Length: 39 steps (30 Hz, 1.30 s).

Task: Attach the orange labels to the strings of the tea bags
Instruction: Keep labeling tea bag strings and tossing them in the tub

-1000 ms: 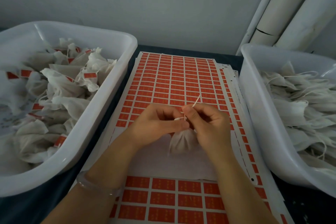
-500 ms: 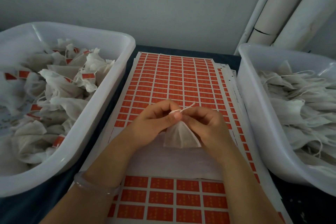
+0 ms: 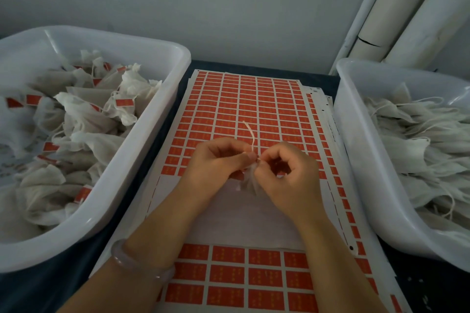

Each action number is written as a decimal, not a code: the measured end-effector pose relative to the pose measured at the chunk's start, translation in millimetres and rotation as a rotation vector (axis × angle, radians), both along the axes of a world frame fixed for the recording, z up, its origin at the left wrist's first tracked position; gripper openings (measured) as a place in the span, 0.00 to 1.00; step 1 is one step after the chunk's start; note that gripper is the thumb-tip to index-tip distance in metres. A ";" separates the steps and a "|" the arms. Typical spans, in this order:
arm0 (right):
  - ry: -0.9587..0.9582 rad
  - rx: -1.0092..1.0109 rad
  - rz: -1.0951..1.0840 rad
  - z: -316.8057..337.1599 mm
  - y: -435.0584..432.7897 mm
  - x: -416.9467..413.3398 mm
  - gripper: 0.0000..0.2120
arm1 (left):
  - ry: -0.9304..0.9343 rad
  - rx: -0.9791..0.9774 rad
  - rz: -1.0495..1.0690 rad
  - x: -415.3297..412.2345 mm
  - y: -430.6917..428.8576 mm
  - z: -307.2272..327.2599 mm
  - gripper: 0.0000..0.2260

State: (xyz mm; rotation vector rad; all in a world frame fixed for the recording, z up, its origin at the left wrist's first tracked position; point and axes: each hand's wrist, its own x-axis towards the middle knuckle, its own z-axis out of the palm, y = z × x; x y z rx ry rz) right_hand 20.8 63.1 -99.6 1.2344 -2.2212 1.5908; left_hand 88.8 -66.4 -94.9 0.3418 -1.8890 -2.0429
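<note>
Left hand [image 3: 216, 162] and right hand [image 3: 287, 178], fingers curled, pinch neck of tea bag [image 3: 250, 183]; string [image 3: 250, 134] stands up. Bag over orange label sheet [image 3: 254, 99], dark table [image 3: 50, 295], between left tub [image 3: 142, 150] and right tub [image 3: 356, 160]. Grey wall [image 3: 203, 7] behind.

Dark table [image 3: 66, 287] — left tub [image 3: 152, 119], right tub [image 3: 356, 160], between them label sheets [image 3: 254, 99], seemingly stacked.

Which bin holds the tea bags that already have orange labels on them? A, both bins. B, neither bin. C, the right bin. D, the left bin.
D: the tea bags in the left bin show orange labels, while those in the right bin show none.
</note>
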 end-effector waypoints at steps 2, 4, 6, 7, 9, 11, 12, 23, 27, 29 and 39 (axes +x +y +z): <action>-0.019 -0.001 -0.022 -0.8 -0.3 -0.2 0.03 | 0.021 -0.046 0.009 0.8 -0.3 1.9 0.04; -0.026 -0.002 -0.034 -1.7 -0.6 0.2 0.03 | 0.039 -0.130 0.011 0.8 -0.1 3.1 0.04; -0.022 -0.010 -0.038 -2.0 -0.9 0.2 0.03 | 0.054 -0.242 0.008 0.7 -0.3 4.2 0.03; -0.020 -0.012 -0.042 -2.1 -1.1 0.5 0.03 | 0.059 -0.320 0.005 1.1 -0.7 4.8 0.03; -0.006 -0.005 -0.056 -2.2 -1.1 -0.1 0.03 | 0.049 -0.486 0.001 1.9 0.1 5.8 0.05; 0.031 0.007 -0.074 -2.2 -1.6 -0.8 0.03 | -0.004 -0.576 0.001 2.9 2.8 6.3 0.06; 0.065 0.010 -0.086 -2.4 -1.9 -1.1 0.03 | -0.043 -0.574 -0.003 3.4 4.3 6.7 0.06; 0.209 -0.094 0.045 -4.5 -2.7 -2.3 0.08 | -0.167 0.403 -0.181 0.0 -2.5 5.1 0.16; 0.227 -0.050 0.008 -4.0 -3.2 -4.9 0.03 | -0.135 0.353 -0.126 -1.3 -2.9 2.7 0.08; 0.174 -0.044 0.004 -3.8 -2.2 -5.1 0.01 | -0.117 0.292 -0.141 -1.7 -1.0 2.8 0.09; -0.309 -0.145 -0.031 1.0 -1.2 -1.3 0.06 | -0.151 0.199 -0.154 0.2 0.2 5.0 0.10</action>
